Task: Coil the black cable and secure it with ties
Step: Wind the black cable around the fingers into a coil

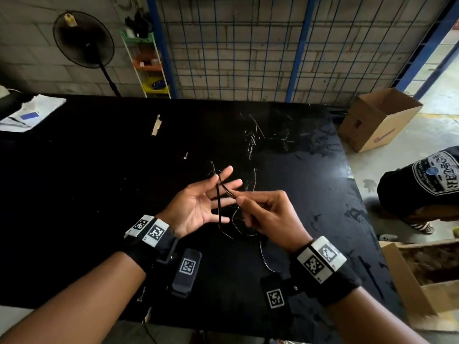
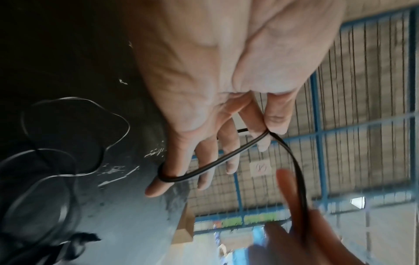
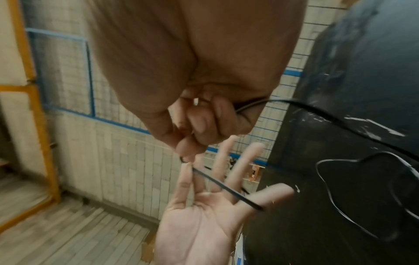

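Note:
The black cable point(image 1: 218, 202) runs across my left hand point(image 1: 198, 207), which is held palm up above the black table point(image 1: 99, 182) with its fingers straight and spread. In the left wrist view the cable point(image 2: 204, 168) loops round the little finger and passes between thumb and index finger. My right hand point(image 1: 268, 214) pinches the cable between thumb and index finger just beside the left fingertips. The right wrist view shows that pinch, with the cable point(image 3: 217, 182) stretched over the left hand point(image 3: 199, 224). The rest of the cable lies in loose loops point(image 1: 268, 261) on the table. Small dark strips point(image 1: 320, 144), possibly ties, lie far right.
An open cardboard box point(image 1: 377, 117) stands on the floor beyond the table's right corner. Another person point(image 1: 422, 184) crouches to the right, near a second box point(image 1: 422, 274). Papers point(image 1: 27, 115) lie at the far left. A fan point(image 1: 83, 38) and wire fence stand behind.

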Action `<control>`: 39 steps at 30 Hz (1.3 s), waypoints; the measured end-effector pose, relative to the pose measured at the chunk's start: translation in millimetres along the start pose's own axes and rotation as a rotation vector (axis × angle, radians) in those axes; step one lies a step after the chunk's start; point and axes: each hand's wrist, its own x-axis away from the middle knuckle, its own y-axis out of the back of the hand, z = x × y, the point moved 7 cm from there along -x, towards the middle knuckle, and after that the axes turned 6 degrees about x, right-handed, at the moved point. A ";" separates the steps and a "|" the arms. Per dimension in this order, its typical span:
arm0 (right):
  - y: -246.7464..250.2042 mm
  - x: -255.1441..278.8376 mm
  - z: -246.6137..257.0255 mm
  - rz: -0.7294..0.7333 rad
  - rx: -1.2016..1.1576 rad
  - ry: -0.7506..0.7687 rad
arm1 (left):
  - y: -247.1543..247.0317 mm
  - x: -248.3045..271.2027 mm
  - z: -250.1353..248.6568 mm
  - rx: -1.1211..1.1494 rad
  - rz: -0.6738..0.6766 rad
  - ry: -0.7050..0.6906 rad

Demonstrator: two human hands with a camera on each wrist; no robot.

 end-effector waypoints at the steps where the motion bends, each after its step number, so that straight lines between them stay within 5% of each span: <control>1: -0.7 2.3 -3.4 0.008 -0.059 -0.015 | 1.4 -0.9 -7.2 0.034 -0.003 -0.028; 6: -14.4 16.0 -28.0 0.119 -0.165 -0.080 | 0.0 0.9 -53.4 0.165 0.029 -0.183; 11: -11.6 23.7 -65.6 0.106 -0.146 -0.173 | -9.7 15.2 -96.5 0.286 0.215 -0.267; 20: -4.6 -3.1 -97.4 0.062 -0.118 -0.351 | -51.7 37.5 -90.5 0.363 0.550 -0.148; 23: 14.5 -25.2 -82.9 -0.082 -0.081 -0.300 | -63.5 40.2 -66.8 0.309 0.594 -0.041; 26: 40.3 -44.9 -46.3 -0.191 -0.003 -0.201 | -60.3 39.1 -29.3 0.167 0.550 0.084; 31: 37.3 -50.5 22.3 -0.005 0.348 0.004 | -24.0 29.3 15.5 -0.083 0.265 0.238; 39: 4.6 -14.5 36.9 -0.031 0.368 0.100 | 3.3 18.9 16.8 -0.162 0.015 0.143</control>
